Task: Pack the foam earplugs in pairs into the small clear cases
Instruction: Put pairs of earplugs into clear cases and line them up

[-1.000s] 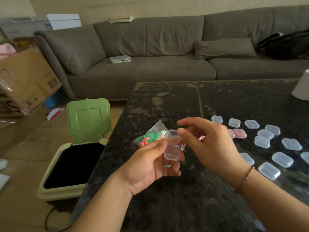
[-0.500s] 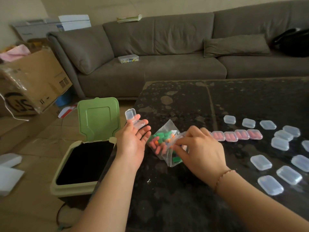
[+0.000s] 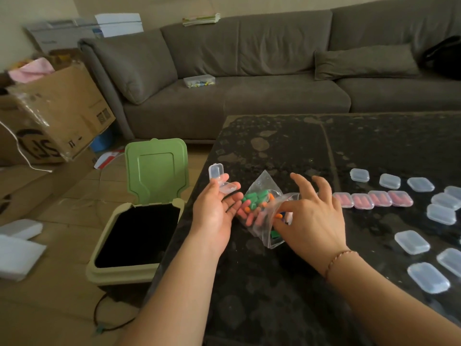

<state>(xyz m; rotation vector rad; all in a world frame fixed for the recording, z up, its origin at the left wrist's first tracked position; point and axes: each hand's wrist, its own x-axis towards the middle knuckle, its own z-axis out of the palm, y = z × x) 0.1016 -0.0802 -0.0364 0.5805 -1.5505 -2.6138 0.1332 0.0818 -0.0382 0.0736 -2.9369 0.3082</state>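
The left hand (image 3: 214, 211), palm up with fingers nearly straight, carries 1 open case (image 3: 220, 179) just left of the bag of earplugs (image 3: 262, 208) on the table (image 3: 274, 283), whose mouth the nearer right hand (image 3: 309, 216) pinches.

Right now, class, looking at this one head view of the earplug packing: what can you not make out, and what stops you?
- Count of earplugs in the clear bag: they overlap and the right hand covers part.
- What the right hand's thumb and forefinger pinch inside the bag: hidden by the hand and crumpled plastic.
- Whether the open case on the left hand holds anything: too small and clear.
- Total clear cases: the right edge cuts some off.
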